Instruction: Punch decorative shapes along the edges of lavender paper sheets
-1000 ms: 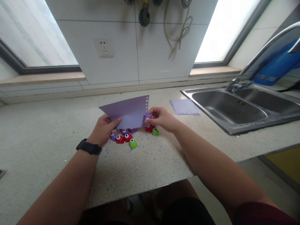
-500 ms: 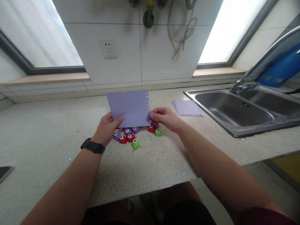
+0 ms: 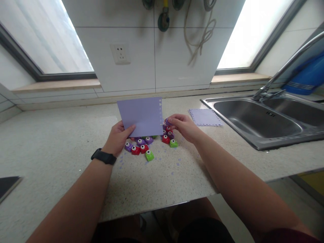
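My left hand (image 3: 120, 136) grips the lower left corner of a purple sheet of paper (image 3: 141, 116), thumb on the front. The sheet stands tilted up above the counter, with small punched holes down its right edge. Just right of that edge, my right hand (image 3: 183, 126) pinches a small purple craft punch (image 3: 167, 122); the fingers partly cover it. Below and behind the paper lie several small punches, among them a red punch (image 3: 135, 150), a green punch (image 3: 149, 155) and a purple punch (image 3: 149, 140). Some are hidden by the sheet.
Purple sheets with punched edges (image 3: 206, 117) lie stacked on the speckled counter (image 3: 152, 182), left of the steel sink (image 3: 258, 121). Tiny purple paper bits are scattered near the punches. A dark flat object (image 3: 8, 185) lies at the far left. A wall socket (image 3: 120, 54) is behind.
The right hand and its purple punch have drawn slightly away from the paper's right edge, leaving a small gap. The whole view has shifted a little; the left hand keeps its grip.
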